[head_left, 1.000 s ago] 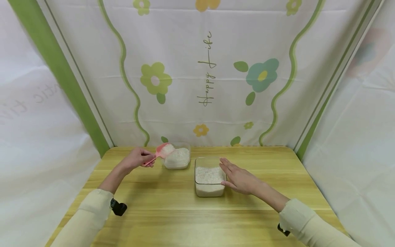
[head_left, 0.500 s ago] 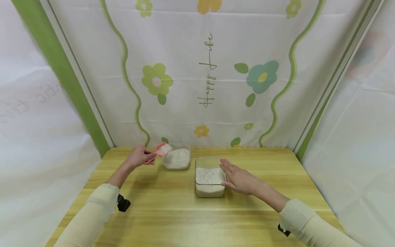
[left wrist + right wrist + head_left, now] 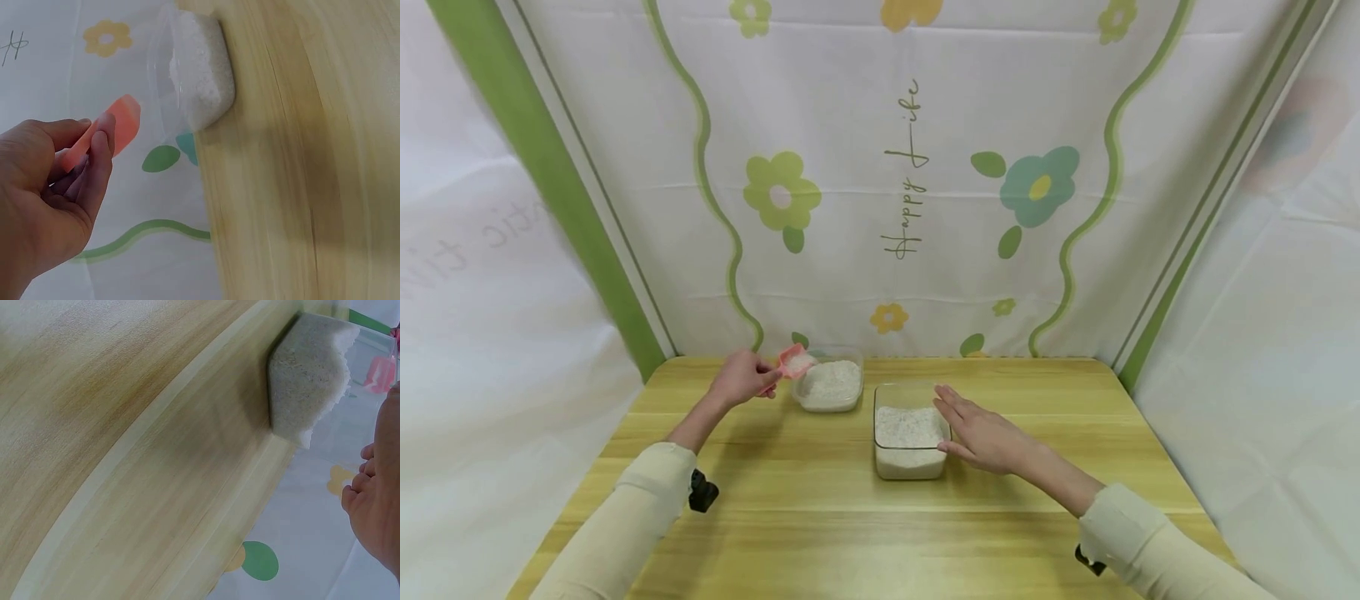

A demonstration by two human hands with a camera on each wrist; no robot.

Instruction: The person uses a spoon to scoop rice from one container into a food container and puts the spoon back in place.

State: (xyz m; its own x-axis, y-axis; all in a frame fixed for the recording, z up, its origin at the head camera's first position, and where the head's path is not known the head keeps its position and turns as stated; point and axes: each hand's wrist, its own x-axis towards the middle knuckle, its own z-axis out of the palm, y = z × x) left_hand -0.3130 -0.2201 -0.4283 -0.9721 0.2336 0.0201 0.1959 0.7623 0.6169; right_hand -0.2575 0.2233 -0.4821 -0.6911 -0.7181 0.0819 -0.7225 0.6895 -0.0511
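Observation:
My left hand (image 3: 741, 382) pinches the handle of a pink scoop (image 3: 793, 362) between thumb and fingers. The scoop's bowl, with some white rice in it, hangs over the left rim of a clear plastic tub (image 3: 826, 407) that holds more rice (image 3: 835, 380). In the left wrist view, the scoop (image 3: 125, 122) is tilted and its contents are hidden. To the right stands a deeper glass container (image 3: 912, 448), part filled with rice (image 3: 309, 369). My right hand (image 3: 985, 435) rests at its right side, fingers extended along the rim; the right wrist view cuts off most of that hand.
Both containers stand on a wooden table (image 3: 820, 533), the tub close to its back edge. Directly behind hangs a white flowered curtain (image 3: 850, 275). More white cloth closes in the left and right sides.
The scoop's bowl has drawn back slightly to the left over the tub and changed its tilt. Less rice shows in it now. My right hand and the glass container have stayed in place.

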